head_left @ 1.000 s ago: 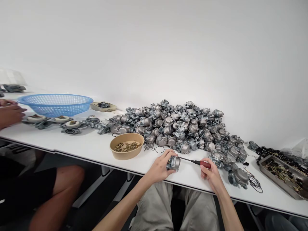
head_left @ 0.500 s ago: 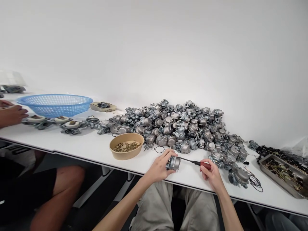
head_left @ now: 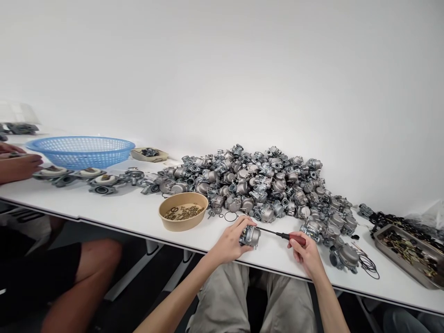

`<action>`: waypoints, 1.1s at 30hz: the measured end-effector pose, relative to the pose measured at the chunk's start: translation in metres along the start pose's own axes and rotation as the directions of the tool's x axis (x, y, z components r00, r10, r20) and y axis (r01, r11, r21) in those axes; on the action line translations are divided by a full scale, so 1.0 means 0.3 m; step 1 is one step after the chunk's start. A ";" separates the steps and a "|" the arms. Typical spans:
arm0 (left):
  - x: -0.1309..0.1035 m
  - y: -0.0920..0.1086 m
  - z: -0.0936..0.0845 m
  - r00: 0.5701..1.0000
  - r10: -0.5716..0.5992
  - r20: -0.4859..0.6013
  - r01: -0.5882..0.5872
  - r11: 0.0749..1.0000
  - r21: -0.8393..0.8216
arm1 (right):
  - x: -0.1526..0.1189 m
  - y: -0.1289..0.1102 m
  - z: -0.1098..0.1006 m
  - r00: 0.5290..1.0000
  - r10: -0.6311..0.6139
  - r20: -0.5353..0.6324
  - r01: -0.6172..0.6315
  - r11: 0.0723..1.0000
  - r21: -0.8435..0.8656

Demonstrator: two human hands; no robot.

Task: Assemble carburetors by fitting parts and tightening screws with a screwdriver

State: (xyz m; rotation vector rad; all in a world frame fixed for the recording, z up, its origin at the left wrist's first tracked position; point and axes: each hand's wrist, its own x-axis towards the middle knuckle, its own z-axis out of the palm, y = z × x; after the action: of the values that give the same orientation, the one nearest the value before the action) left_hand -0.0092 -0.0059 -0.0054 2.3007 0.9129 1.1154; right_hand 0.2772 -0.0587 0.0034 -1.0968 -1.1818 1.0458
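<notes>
A grey metal carburetor [head_left: 250, 236] is gripped in my left hand [head_left: 231, 240], close to the table's front edge. My right hand [head_left: 305, 252] is closed round the red handle of a screwdriver [head_left: 297, 238]. The dark shaft points left, and its tip meets the upper part of the carburetor beside my left fingertips; the exact contact point is too small to make out. Behind my hands rises a large pile of similar carburetors [head_left: 243, 185]. A black rubber ring [head_left: 231, 216] lies on the table just behind my left hand.
A tan bowl of small brass parts [head_left: 183, 222] stands to the left. Farther left are a blue basket [head_left: 83, 159], several carburetors with white tops and another person's hands [head_left: 21, 164]. At right are thin black rings [head_left: 369, 266] and a metal tray [head_left: 398, 268].
My hands, the carburetor and the screwdriver have hardly moved. The other person's hands at the far left have shifted slightly.
</notes>
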 end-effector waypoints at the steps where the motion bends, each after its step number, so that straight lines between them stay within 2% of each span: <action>1: 0.000 0.000 -0.001 1.000 -0.002 0.004 0.002 1.000 -0.002 | 0.000 0.000 0.000 1.000 0.005 0.001 -0.005 1.000 -0.001; 16: -0.002 -0.005 0.002 1.000 -0.008 -0.006 0.008 1.000 0.008 | 0.001 0.008 0.001 0.999 0.036 0.007 -0.036 0.999 0.004; 33: -0.004 0.014 -0.001 1.000 0.000 0.015 -0.001 1.000 0.030 | -0.004 -0.005 0.002 1.000 0.011 -0.004 -0.011 1.000 -0.012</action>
State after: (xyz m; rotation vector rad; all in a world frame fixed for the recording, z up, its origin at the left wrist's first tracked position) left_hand -0.0085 -0.0096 -0.0034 2.3300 0.9293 1.0908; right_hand 0.2764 -0.0600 0.0048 -1.1152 -1.1814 1.0453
